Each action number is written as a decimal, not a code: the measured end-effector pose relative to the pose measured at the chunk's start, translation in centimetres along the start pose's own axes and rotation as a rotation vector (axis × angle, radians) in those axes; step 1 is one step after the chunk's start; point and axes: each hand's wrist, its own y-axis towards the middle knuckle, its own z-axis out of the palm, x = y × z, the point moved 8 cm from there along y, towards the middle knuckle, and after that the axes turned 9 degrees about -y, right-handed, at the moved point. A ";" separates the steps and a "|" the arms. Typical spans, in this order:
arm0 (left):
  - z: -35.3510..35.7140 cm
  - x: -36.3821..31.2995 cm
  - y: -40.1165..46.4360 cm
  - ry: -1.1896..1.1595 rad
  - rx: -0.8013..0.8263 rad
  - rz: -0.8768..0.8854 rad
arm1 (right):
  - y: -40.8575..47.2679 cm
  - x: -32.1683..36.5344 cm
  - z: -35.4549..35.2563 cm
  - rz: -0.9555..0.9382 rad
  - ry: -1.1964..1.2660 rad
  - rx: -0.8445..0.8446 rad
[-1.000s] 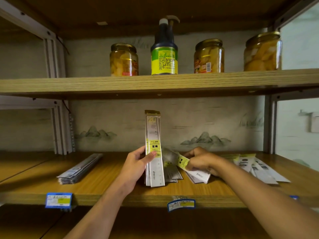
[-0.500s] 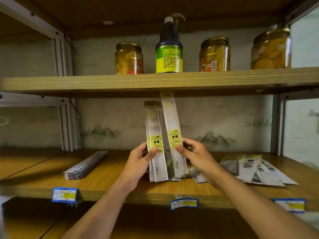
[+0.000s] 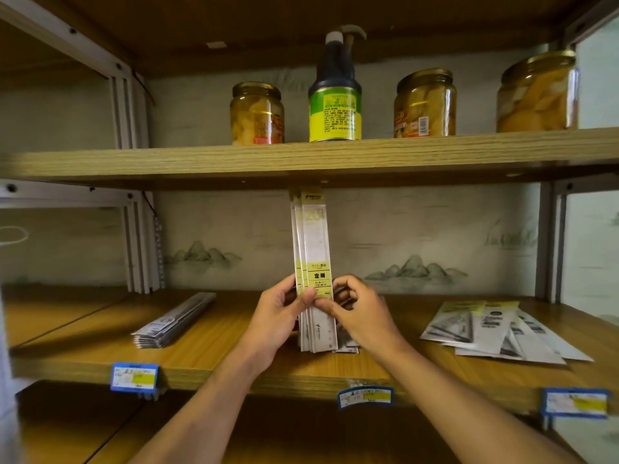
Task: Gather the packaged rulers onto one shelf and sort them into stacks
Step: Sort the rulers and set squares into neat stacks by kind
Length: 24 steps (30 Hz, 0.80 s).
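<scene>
I had both hands on the upright bundle of packaged rulers (image 3: 315, 272), standing on end at the middle of the wooden shelf (image 3: 234, 333), its top reaching up to the underside of the upper shelf (image 3: 301, 159). My left hand (image 3: 279, 316) was clamped on the bundle's left edge, thumb across the yellow label (image 3: 318, 277); my right hand (image 3: 363, 313) pinched the right edge at the same height, thumb tips of the 2 hands nearly touching on the front pkg. Behind the bundle's foot a few more ruler pkgs (image 3: 348, 341) lay flat, mostly hidden by my right hand. Left of the bundle, well apart, sat a neat flat stack of rulers (image 3: 174, 321). Right of the bundle, also well apart, lay a loose fan of pkgs (image 3: 495, 329), overlapping and not squared up. Above the bundle on the upper shelf: 3 glass jars, e.g. (image 3: 257, 113), & a dark pump bottle (image 3: 335, 92). Price tags, e.g. (image 3: 134, 377), were on the shelf's front lip below the bundle.
</scene>
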 end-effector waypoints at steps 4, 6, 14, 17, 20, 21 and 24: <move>0.2 -0.2 -0.1 -0.015 0.001 0.001 | 0.0 0.3 0.0 -0.034 -0.031 -0.008; 0.2 -0.2 -0.1 -0.013 0.001 -0.005 | 0.0 0.3 0.0 -0.036 -0.035 -0.004; 0.4 0.0 0.1 0.054 -0.024 -0.009 | 0.0 0.4 -0.3 -0.052 -0.029 -0.032; 0.4 -0.1 0.1 0.077 -0.026 -0.015 | -0.1 0.4 -0.2 -0.043 -0.022 -0.020; 0.2 -0.4 0.0 0.115 -0.026 0.005 | -0.3 0.7 -0.1 -0.062 -0.007 0.005; 0.1 -0.6 -0.1 0.118 -0.036 0.017 | -0.4 0.9 0.0 -0.067 -0.003 0.019; -0.6 -0.7 -0.3 0.101 -0.065 0.021 | -0.5 0.8 0.3 -0.053 -0.030 0.043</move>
